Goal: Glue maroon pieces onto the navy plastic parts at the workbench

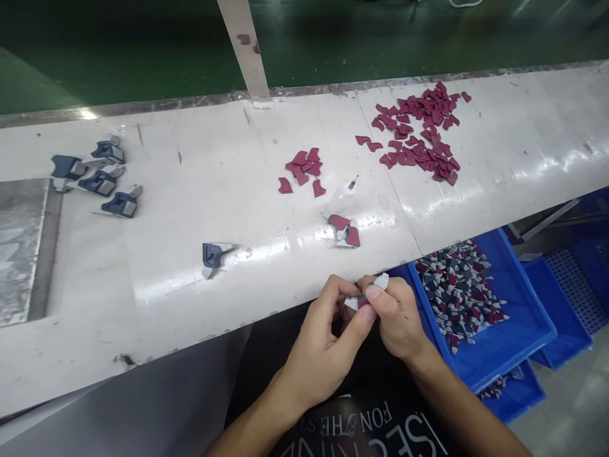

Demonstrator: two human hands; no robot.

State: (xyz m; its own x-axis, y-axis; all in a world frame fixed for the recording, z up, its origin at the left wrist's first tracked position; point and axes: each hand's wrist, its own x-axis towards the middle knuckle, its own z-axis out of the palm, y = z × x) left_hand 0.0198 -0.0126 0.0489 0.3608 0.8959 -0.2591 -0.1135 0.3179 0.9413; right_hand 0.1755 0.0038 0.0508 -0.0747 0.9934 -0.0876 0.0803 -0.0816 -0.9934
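Between my two hands, just off the table's front edge, is a small grey, white and dark red plastic part (362, 301). My left hand (328, 343) pinches it with thumb and fingers at its white, pointed end. My right hand (397, 317) grips the other side, its thumb pressed on the part below the light tip. Fingers cover much of it. On the table just beyond lies a similar assembled part (352, 237) with red faces. A small bottle with a needle tip (346, 190) lies behind that. Further left sits a grey-blue part (212, 255) without red.
Loose red pieces lie in a small group (301, 169) and a large pile (428, 114) on the white table (181, 190). Several grey-blue parts (99, 181) sit by a metal plate (28, 254) at left. A blue bin (518, 330) of assembled parts stands at right, among other bins.
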